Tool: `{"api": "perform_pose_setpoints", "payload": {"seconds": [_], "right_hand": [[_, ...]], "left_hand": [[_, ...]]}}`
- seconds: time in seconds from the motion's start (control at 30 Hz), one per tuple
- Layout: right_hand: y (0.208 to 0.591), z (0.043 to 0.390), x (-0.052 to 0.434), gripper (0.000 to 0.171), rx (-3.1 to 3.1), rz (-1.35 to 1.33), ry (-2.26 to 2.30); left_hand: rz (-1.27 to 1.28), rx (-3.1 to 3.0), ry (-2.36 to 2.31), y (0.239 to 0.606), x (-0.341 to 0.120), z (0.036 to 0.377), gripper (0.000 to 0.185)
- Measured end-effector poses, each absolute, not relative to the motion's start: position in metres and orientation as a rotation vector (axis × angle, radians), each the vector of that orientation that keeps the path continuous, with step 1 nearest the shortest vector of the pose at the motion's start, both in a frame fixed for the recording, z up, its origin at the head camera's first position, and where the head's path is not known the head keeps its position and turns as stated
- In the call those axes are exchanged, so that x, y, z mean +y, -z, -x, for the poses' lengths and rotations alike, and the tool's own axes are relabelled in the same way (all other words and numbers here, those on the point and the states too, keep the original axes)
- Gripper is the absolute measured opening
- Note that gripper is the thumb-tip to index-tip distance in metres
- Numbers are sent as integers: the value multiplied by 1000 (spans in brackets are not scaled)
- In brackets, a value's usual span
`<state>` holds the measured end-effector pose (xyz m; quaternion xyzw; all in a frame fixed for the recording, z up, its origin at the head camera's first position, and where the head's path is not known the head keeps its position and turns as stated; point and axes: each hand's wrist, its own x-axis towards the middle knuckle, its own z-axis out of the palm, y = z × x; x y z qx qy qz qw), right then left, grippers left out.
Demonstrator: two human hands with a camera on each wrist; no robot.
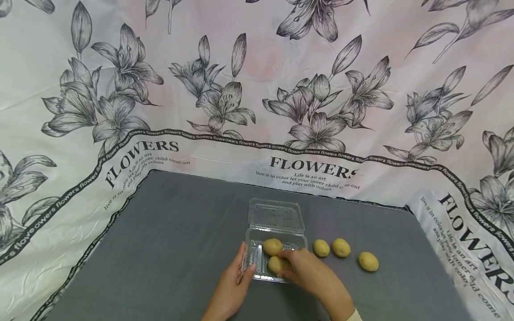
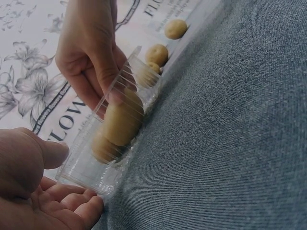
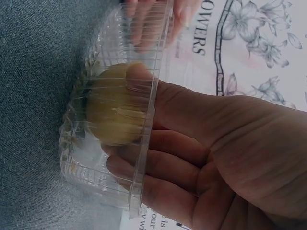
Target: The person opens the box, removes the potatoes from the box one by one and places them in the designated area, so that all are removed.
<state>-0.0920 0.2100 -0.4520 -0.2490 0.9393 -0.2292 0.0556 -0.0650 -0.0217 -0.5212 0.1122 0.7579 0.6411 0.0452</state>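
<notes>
A clear plastic clamshell box (image 1: 257, 254) stands with its lid (image 1: 277, 216) folded back. Two potatoes lie inside: a rear potato (image 1: 272, 246) and a front potato (image 1: 276, 265). My right hand (image 1: 307, 269) reaches over the box's right wall and grips the front potato (image 3: 112, 108) between thumb and fingers. At the left side of the box is my left hand (image 1: 233, 285), its fingers (image 2: 81, 203) loosely bent against the outside of the wall. The left thumb stands apart from those fingers, close over the rim.
Right of the box, on the grey cloth-covered table (image 1: 180, 232), lie a near-box potato (image 1: 321, 248), a middle potato (image 1: 341, 247) and a far-right potato (image 1: 368, 261). A flower-printed curtain (image 1: 225, 156) borders the table at the back and sides.
</notes>
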Motion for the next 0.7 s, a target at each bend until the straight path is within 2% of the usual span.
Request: {"api": "perform_pose_setpoints", "payload": {"seconds": [0.7], "right_hand": [[456, 94, 211, 37, 2822, 749, 710]], "left_hand": [[-334, 2330, -1916, 520, -22, 65, 73]]}}
